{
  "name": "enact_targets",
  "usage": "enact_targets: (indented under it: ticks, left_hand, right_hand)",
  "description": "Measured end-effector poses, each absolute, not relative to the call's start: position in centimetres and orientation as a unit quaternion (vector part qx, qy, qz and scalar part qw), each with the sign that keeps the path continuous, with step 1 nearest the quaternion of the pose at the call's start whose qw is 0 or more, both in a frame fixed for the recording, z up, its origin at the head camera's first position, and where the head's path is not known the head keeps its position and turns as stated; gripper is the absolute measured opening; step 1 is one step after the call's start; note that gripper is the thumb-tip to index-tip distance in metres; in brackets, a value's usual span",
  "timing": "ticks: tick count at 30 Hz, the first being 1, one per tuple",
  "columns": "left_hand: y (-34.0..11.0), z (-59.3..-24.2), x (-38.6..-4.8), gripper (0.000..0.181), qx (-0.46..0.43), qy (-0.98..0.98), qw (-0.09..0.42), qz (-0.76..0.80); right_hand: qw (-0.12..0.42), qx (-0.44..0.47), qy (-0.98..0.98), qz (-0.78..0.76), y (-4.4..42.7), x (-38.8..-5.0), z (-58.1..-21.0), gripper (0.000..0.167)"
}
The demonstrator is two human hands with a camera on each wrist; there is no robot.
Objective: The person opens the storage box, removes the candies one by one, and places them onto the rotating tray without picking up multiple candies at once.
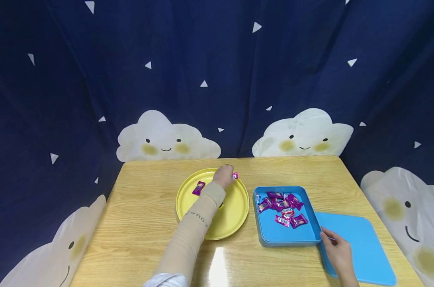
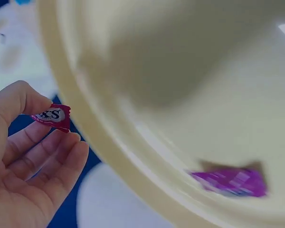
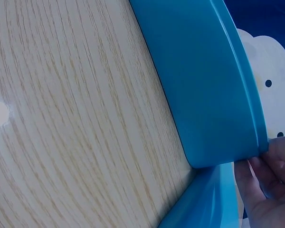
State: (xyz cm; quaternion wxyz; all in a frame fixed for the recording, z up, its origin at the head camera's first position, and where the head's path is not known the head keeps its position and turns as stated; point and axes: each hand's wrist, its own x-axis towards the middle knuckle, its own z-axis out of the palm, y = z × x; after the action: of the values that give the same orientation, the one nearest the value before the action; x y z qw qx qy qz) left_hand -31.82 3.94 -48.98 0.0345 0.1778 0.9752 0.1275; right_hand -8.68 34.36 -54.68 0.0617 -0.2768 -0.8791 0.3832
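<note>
My left hand (image 1: pixel 224 176) is over the far rim of a round yellow tin (image 1: pixel 224 223), pinching a small red-and-white wrapped candy (image 2: pixel 54 117) between thumb and fingers. On the tin's floor, near its wall, lies a purple wrapped candy (image 1: pixel 199 188). With thumb and fingertips my right hand (image 1: pixel 339 253) pinches the near right corner of a square blue tin (image 1: pixel 288 237). Inside the blue tin are several purple candies (image 1: pixel 298 221) and a few red-and-white candies (image 1: pixel 282 221). My left forearm hides part of the yellow tin.
A flat blue lid (image 1: pixel 360 247) lies to the right of the blue tin, partly under my right hand. Both tins stand on a wooden table (image 1: pixel 138 223). Behind it hangs a dark blue curtain (image 1: pixel 188 48) with white clouds.
</note>
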Motion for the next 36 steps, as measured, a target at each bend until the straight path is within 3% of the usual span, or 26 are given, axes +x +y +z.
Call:
enact_targets:
  ticks: [9, 10, 13, 17, 22, 36]
  left_hand:
    - [0.2, -53.0, -34.5, 0.037, 0.111, 0.979, 0.095, 0.141]
    - [-0.3, -54.9, -35.5, 0.038, 0.127, 0.978, 0.072, 0.146]
    - [-0.9, -56.6, -36.1, 0.039, 0.135, 0.981, 0.069, 0.123]
    - [-1.0, -54.9, -34.3, 0.029, 0.112, 0.983, 0.088, 0.117]
    - [-1.3, -53.7, -32.1, 0.018, 0.109, 0.987, 0.057, 0.106]
    - [-1.0, -53.7, -31.0, 0.02, 0.092, 0.989, 0.068, 0.093]
  right_hand:
    - [0.056, -0.284, -0.876, 0.387, 34.4, -8.6, -54.6, 0.039]
    - [0.055, -0.284, -0.875, 0.387, 34.4, -8.6, -54.6, 0.039]
    - [0.055, -0.285, -0.876, 0.384, 34.3, -8.7, -54.6, 0.039]
    - [0.053, -0.285, -0.875, 0.388, 34.2, -8.7, -54.6, 0.039]
    - [0.046, -0.283, -0.872, 0.397, 34.3, -8.8, -54.6, 0.043]
    - [0.059, -0.281, -0.877, 0.386, 34.3, -8.7, -54.7, 0.039]
